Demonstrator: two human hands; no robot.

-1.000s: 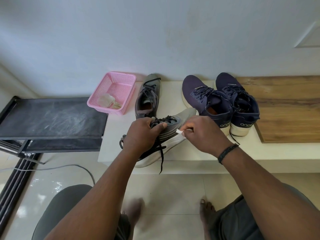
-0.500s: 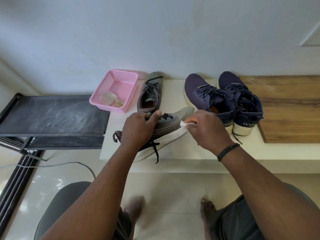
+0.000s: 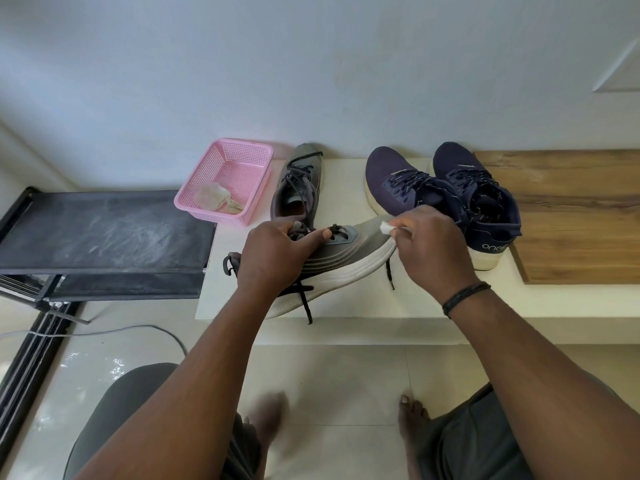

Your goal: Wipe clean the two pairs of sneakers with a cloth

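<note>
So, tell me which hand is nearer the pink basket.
Left. The left hand grips the grey sneaker just right of the pink basket; the right hand is farther right, by the toe.

The only lettering that can be read stands on the heel of the right-hand navy sneaker (image 3: 485, 202), the one on the right of the white ledge (image 3: 346, 168) just beside the wooden board (image 3: 575, 216). There, in pale rounded letters on the dark heel panel above the cream sole, it reads "one" followed by one more character that is cut off by the curve of the heel and cannot be made out. Nothing else in view carries legible writing.
</note>
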